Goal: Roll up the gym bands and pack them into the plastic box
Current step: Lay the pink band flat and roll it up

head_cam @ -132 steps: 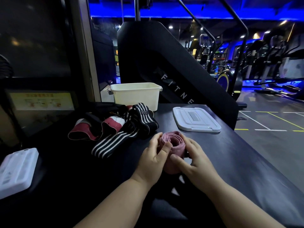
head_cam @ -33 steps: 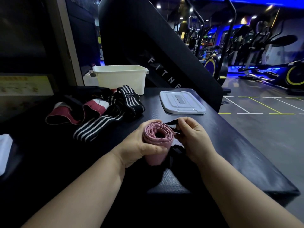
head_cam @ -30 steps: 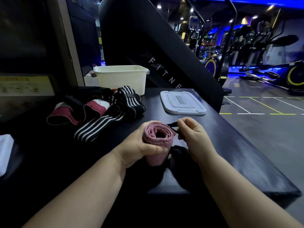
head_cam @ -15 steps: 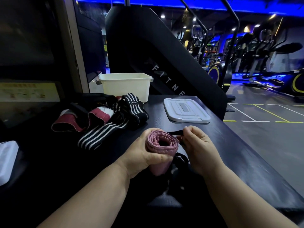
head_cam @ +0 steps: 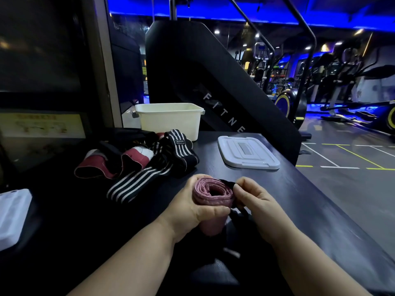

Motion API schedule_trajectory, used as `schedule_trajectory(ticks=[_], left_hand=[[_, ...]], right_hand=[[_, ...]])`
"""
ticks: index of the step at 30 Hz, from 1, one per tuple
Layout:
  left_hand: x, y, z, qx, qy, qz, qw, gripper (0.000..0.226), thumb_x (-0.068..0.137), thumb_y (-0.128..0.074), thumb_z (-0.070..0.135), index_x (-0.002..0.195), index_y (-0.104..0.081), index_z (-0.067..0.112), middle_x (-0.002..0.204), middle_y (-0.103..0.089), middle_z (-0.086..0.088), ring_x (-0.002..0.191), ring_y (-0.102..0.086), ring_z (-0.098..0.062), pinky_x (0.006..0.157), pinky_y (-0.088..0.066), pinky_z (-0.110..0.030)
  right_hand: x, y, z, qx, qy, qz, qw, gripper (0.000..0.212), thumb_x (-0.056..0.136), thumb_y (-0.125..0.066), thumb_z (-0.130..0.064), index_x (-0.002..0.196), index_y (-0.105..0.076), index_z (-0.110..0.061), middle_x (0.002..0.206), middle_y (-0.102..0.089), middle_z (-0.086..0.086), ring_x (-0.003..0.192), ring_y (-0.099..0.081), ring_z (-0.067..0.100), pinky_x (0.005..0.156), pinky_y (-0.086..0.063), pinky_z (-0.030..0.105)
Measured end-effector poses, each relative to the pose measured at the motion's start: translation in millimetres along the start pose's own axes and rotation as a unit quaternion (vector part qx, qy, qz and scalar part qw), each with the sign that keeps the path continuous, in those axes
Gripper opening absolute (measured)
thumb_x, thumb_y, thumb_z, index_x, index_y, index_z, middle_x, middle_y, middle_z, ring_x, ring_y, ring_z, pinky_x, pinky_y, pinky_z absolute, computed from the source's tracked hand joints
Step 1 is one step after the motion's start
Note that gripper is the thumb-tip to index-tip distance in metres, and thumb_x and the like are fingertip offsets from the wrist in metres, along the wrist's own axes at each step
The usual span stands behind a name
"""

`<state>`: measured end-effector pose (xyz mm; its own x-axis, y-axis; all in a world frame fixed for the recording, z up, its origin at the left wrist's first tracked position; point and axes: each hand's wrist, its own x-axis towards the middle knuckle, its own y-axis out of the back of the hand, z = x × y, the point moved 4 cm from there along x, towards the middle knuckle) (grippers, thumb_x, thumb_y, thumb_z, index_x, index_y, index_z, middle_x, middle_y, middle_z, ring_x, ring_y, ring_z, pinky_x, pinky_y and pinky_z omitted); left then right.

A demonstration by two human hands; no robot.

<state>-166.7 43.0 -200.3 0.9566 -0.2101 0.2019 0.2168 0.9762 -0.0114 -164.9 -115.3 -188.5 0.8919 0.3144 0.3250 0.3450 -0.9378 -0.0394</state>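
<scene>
While the left hand [head_cam: 192, 207] wraps its fingers round the rolled pink band [head_cam: 210, 194] (held upright over the dark table [head_cam: 320, 210]), the right hand [head_cam: 254, 197] pinches what seems a black strap end [head_cam: 227, 183] beside it. Behind stands the plastic box [head_cam: 168, 120], well apart.

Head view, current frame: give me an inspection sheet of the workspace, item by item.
Surface: dark table.
Job's things: pink roll in the hands; box open at the far edge; lid flat to its right; loose bands heaped at left.
Clutter: white case at near left.
Hands: left hand grips the pink roll; right hand pinches a black strap at its rim.
Cables: nothing seen.
Surroundings: stair machine behind the table, exercise bikes beyond.
</scene>
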Motion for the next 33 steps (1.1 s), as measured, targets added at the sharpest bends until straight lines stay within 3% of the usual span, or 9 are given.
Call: schedule_trajectory(ticks=[5,10,14,17,22,26,33], left_hand=[[-1,1,3,0.0,0.03,-0.059,0.998,0.085,0.049,-0.085,0.01,0.124,-0.046,0.019,0.109,-0.065,0.002,0.099,-0.064,-0.005,0.086,-0.05,-0.02],[-3,6,0,-0.056,0.067,-0.113,0.99,0.092,0.048,-0.075,0.005,0.134,-0.043,0.016,0.113,-0.067,-0.004,0.106,-0.062,-0.013,0.092,-0.049,-0.022],[-3,5,1,-0.009,0.047,-0.088,0.995,0.094,0.054,-0.08,0.0,0.136,-0.044,0.027,0.118,-0.068,0.006,0.114,-0.061,-0.008,0.098,-0.046,-0.02],[-1,5,1,0.039,0.018,-0.068,0.997,0.094,0.043,-0.089,0.011,0.129,-0.053,0.023,0.116,-0.07,0.0,0.112,-0.063,-0.013,0.096,-0.048,-0.023],[-3,4,2,0.076,-0.01,-0.038,0.996,0.079,0.041,-0.089,0.023,0.113,-0.057,0.022,0.099,-0.07,0.004,0.094,-0.064,-0.009,0.089,-0.051,-0.028],[-4,3,0,0.087,-0.026,-0.011,0.996,0.073,0.043,-0.091,0.026,0.109,-0.059,0.028,0.102,-0.071,0.0,0.096,-0.066,-0.014,0.095,-0.051,-0.041],[-2,2,3,0.065,-0.054,0.045,0.995,0.063,0.041,-0.092,0.033,0.094,-0.059,0.031,0.098,-0.073,-0.002,0.086,-0.068,-0.014,0.081,-0.056,-0.031]], right_hand=[[-1,0,4,-0.032,-0.029,-0.008,0.999,0.014,0.084,-0.06,-0.033,0.072,-0.056,-0.028,0.072,-0.053,0.0,0.067,-0.048,0.01,0.064,-0.042,0.026],[-2,1,3,-0.033,-0.044,0.001,0.998,0.021,0.088,-0.065,-0.036,0.071,-0.055,-0.028,0.071,-0.054,-0.002,0.065,-0.049,0.008,0.061,-0.042,0.026],[0,2,2,-0.072,-0.022,0.012,0.997,0.022,0.091,-0.062,-0.031,0.07,-0.056,-0.029,0.069,-0.053,-0.007,0.064,-0.046,0.006,0.062,-0.04,0.021],[1,1,1,-0.073,-0.017,0.015,0.997,0.027,0.095,-0.057,-0.023,0.069,-0.053,-0.026,0.066,-0.05,-0.008,0.064,-0.042,0.007,0.061,-0.037,0.021],[2,-1,6,-0.013,-0.037,0.002,0.999,0.026,0.079,-0.067,-0.042,0.064,-0.054,-0.026,0.066,-0.044,0.0,0.065,-0.037,0.013,0.061,-0.032,0.029],[2,2,12,0.051,-0.052,-0.014,0.997,0.045,0.061,-0.082,-0.059,0.063,-0.052,-0.024,0.067,-0.042,0.001,0.065,-0.037,0.014,0.061,-0.031,0.03],[4,7,8,0.098,-0.044,-0.061,0.992,0.047,0.048,-0.094,-0.037,0.07,-0.059,-0.015,0.072,-0.056,0.007,0.071,-0.054,0.018,0.068,-0.049,0.022]])
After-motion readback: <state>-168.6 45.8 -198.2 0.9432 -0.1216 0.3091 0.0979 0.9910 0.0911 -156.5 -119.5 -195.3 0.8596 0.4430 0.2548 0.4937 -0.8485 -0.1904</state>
